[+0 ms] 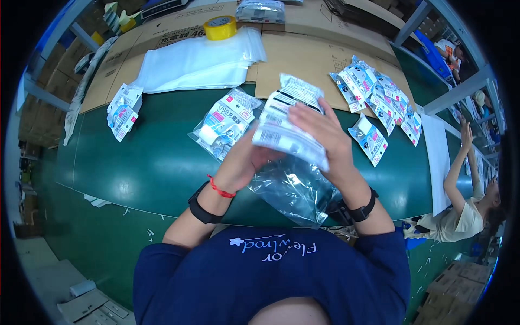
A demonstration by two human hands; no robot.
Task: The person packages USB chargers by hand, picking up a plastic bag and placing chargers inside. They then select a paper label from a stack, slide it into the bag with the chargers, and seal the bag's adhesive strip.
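Note:
Over the near edge of the green table, both hands grip a bundle of packaged chargers (284, 130), whose white backs with printed lines and barcodes face up. My right hand (325, 135) is closed over its right side, fingers lying across the top. Around its lower left side my left hand (252, 160) is closed, its fingers partly hidden and blurred. Below the bundle, a clear plastic bag (295, 189) lies crumpled between my forearms. Just left of my hands a charger pack in a clear bag (225, 122) rests on the table.
Several charger packs (379, 95) are heaped at the right, with a single pack (368, 138) nearer me. A small stack of packs (124, 111) sits at the left. Flat clear bags (189, 65) and yellow tape (220, 28) lie on cardboard (303, 59). Another person (460, 206) is at far right.

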